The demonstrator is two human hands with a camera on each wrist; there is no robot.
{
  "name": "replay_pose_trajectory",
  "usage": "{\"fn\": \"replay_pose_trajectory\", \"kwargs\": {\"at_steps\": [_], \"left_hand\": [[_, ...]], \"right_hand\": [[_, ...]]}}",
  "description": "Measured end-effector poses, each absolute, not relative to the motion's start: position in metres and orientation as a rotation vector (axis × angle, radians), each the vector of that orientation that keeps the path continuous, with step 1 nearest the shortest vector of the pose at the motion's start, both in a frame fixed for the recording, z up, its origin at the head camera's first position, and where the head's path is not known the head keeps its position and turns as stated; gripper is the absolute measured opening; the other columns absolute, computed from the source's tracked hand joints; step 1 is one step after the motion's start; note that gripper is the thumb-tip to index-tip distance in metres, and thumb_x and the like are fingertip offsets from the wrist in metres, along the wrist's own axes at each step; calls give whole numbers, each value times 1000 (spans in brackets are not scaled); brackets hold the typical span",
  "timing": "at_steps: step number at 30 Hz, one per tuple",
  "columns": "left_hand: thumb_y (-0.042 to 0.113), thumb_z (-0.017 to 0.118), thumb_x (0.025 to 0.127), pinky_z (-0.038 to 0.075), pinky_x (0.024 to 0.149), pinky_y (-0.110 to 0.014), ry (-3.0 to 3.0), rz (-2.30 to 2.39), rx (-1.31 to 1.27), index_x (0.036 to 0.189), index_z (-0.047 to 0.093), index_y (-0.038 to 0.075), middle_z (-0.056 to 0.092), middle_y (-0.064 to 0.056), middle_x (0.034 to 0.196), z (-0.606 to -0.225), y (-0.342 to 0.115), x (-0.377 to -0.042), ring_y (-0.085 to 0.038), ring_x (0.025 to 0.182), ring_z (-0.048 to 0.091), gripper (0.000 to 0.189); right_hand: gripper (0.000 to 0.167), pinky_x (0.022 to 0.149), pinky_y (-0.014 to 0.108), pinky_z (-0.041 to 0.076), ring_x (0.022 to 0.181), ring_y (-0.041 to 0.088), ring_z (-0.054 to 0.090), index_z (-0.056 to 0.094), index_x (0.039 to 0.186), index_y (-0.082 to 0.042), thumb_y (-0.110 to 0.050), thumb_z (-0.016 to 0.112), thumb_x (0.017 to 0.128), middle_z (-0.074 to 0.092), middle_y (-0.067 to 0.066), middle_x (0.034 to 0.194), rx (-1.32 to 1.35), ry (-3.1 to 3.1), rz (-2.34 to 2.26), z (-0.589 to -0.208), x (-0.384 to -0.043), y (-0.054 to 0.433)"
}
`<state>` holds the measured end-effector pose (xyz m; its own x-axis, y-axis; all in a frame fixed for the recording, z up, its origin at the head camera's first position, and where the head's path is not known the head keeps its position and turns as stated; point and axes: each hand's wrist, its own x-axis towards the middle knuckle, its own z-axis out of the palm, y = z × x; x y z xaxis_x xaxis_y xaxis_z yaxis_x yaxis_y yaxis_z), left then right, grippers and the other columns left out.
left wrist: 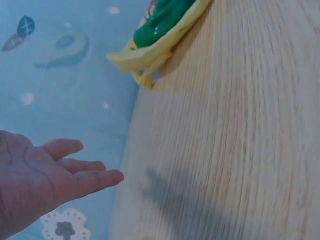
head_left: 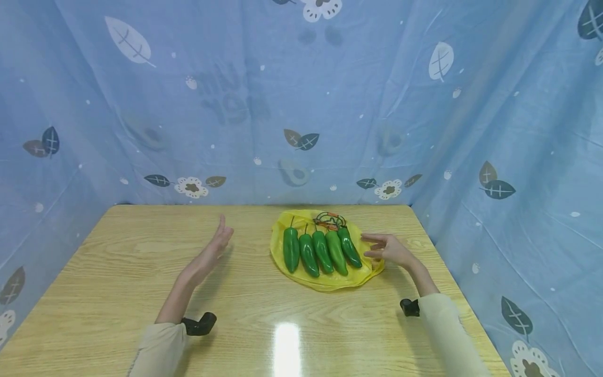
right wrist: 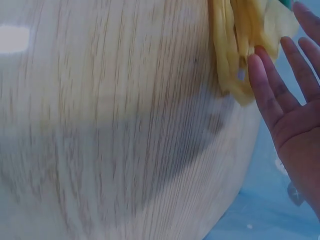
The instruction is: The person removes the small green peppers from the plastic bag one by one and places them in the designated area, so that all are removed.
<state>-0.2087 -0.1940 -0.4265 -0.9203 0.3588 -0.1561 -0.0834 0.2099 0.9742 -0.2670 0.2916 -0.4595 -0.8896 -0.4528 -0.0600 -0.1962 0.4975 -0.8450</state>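
Several green chili peppers lie side by side on a flattened yellow plastic bag, their stems pointing away from me. At the bag's right edge is my right hand, its fingers spread and extended toward the bag. In the right wrist view, the fingertips of the right hand are right at the folds of the yellow bag. Left of the bag, my left hand is raised above the table with straight fingers and holds nothing. The left wrist view shows the left hand palm up, apart from the bag.
Behind the peppers, a dark looped cord with orange pieces lies on the bag. The wooden table reaches back to a blue patterned curtain, which also hangs along both sides. Each wrist wears a black camera mount.
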Motion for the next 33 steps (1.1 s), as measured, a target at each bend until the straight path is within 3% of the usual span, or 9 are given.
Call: {"fn": "replay_pose_trajectory", "kwargs": {"at_steps": [7, 11, 15, 21, 33], "left_hand": [[54, 20, 102, -2, 116, -56, 2096, 1787, 294, 146, -28, 28, -24, -10, 156, -431, -181, -211, -39, 144, -6, 70], [43, 29, 105, 13, 118, -46, 2094, 1849, 280, 153, -4, 8, 1, -18, 159, -434, -171, -210, -36, 144, 11, 68], [33, 44, 103, 27, 114, -41, 2146, 1939, 229, 148, 24, -5, 25, -21, 154, -434, -161, -209, -35, 139, 29, 62], [33, 54, 98, 35, 110, -44, 2289, 1968, 147, 142, 43, 2, 45, -15, 145, -435, -145, -212, -32, 133, 42, 55], [29, 66, 92, 43, 105, -41, 2323, 2163, -64, 132, 57, 7, 57, -10, 134, -437, -108, -219, -26, 123, 53, 46]], "right_hand": [[59, 100, 57, 42, 119, 48, 48, 46, 137, 6, -4, 72, 85, 50, 25, 136, -599, 2525, -1263, -462, -271, 286], [59, 103, 55, 40, 122, 45, 47, 48, 135, 7, -1, 73, 82, 52, 25, 134, -597, 2522, -1291, -468, -272, 288], [59, 104, 53, 40, 123, 44, 47, 49, 134, 7, -1, 73, 82, 53, 25, 132, -609, 2517, -1304, -473, -273, 289], [59, 103, 53, 41, 121, 44, 49, 49, 135, 6, -1, 74, 81, 55, 25, 131, -592, 2511, -1319, -474, -273, 288], [59, 102, 51, 43, 120, 45, 49, 50, 133, 7, -1, 75, 81, 57, 24, 128, -513, 2497, -1360, -473, -272, 288]]}}
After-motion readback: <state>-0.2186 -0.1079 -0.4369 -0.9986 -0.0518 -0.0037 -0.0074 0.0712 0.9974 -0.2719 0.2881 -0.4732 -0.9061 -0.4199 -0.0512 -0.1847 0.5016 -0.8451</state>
